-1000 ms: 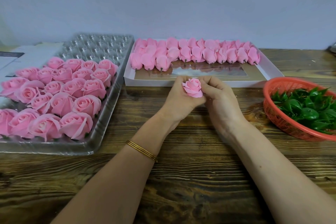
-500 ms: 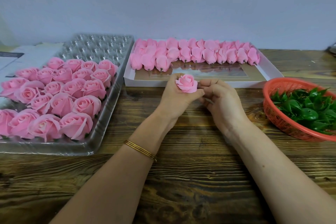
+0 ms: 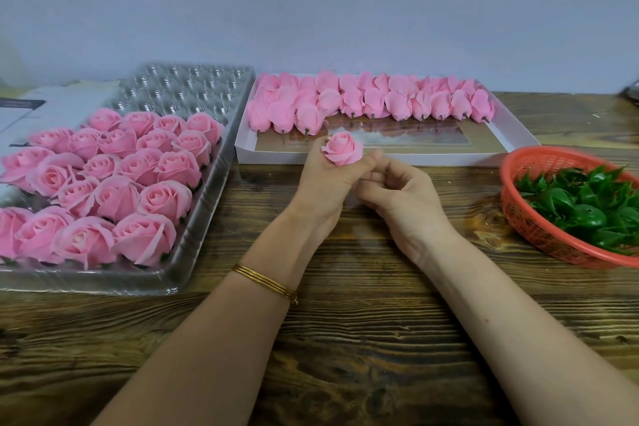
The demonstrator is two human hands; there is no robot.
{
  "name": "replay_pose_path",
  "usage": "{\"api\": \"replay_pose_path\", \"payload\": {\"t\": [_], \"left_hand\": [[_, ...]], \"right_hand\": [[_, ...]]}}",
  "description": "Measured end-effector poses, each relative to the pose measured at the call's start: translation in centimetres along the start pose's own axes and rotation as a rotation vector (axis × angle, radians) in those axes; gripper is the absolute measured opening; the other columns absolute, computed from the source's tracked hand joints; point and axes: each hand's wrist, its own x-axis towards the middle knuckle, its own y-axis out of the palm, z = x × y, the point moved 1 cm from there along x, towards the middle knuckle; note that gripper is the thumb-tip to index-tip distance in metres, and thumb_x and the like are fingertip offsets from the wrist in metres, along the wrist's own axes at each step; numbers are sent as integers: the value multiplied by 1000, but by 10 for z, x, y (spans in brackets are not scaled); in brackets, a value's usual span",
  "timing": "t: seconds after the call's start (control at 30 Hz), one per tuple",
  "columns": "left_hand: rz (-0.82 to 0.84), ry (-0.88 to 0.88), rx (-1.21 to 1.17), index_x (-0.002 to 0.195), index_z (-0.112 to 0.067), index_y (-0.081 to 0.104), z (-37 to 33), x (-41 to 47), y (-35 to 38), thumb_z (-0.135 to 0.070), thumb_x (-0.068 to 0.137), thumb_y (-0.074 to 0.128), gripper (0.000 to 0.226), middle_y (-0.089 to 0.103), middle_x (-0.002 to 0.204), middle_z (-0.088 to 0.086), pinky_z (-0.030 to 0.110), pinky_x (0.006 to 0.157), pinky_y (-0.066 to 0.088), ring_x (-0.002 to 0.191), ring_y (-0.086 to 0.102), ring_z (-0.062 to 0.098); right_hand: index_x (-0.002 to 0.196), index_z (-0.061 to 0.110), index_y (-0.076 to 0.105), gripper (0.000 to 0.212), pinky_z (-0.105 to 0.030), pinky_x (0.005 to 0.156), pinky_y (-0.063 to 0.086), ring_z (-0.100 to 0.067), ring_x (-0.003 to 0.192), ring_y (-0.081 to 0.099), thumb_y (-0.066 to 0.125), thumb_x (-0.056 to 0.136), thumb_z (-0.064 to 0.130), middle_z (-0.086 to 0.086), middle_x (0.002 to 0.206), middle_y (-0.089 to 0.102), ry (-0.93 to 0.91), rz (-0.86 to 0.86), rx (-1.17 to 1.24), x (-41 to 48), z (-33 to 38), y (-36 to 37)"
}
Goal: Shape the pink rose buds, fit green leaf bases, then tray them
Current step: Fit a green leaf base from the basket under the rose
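Many finished roses [image 3: 103, 183] fill the near part of a clear tray [image 3: 193, 273] at left; left hand [image 3: 325, 183] pinches one pink rose [image 3: 342, 149] upright in its fingertips, above the table [image 3: 345, 339], in front of a white box [image 3: 380, 159] of buds [image 3: 373, 100]; right hand [image 3: 401, 194] curled against the left thumb, cannot tell if it holds anything; red basket [image 3: 539, 235] of green leaf bases [image 3: 587, 204] at right.

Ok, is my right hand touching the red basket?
Apart. The head view shows a stretch of bare wooden table between the right hand and the red basket.
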Motion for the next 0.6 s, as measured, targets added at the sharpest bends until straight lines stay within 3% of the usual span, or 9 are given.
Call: {"api": "replay_pose_path", "payload": {"t": [0.1, 0.2, 0.27, 0.37, 0.5, 0.6], "left_hand": [[16, -22, -6, 112, -5, 47, 1, 0, 0, 6, 85, 69, 37, 56, 97, 19, 60, 96, 49, 95, 58, 37], [8, -18, -12, 108, -7, 46, 2, -1, 2, 6, 84, 70, 36, 59, 87, 9, 39, 75, 58, 85, 63, 26], [8, -10, -7, 108, -8, 46, 2, -3, 2, 6, 84, 70, 37, 59, 81, 3, 23, 58, 53, 74, 63, 18], [8, -9, -17, 110, -9, 43, 2, -4, 2, 5, 84, 69, 40, 56, 83, 5, 18, 47, 46, 73, 59, 20], [26, 0, -41, 113, -10, 43, 3, -4, 3, 5, 84, 70, 42, 57, 85, 8, 22, 52, 50, 70, 61, 19], [47, -7, -56, 117, -9, 44, 5, -3, 3, 3, 84, 71, 44, 57, 101, 19, 29, 69, 56, 84, 62, 27]], "right_hand": [[99, 5, 71, 29, -28, 76, 55, -16, 83, 69, 72, 75, -12, -6, 84, 74, -24, -8, 19, 0, -2, 2], [96, 7, 69, 29, -22, 71, 54, -12, 79, 68, 72, 74, -13, -3, 80, 74, -44, -22, 37, -1, -2, 4], [93, 8, 65, 31, -18, 65, 53, -6, 72, 68, 72, 73, -15, 3, 72, 73, -64, -43, 49, -2, -1, 6], [93, 10, 57, 37, -14, 58, 51, 0, 64, 65, 71, 72, -18, 9, 64, 69, -86, -80, 77, -4, 0, 7], [93, 13, 55, 41, -16, 62, 51, -5, 68, 63, 71, 72, -18, 5, 72, 67, -116, -102, 74, -7, 1, 9], [97, 15, 52, 45, -21, 68, 53, -12, 72, 62, 72, 72, -17, -4, 80, 65, -141, -103, 51, -8, 1, 10]]}}
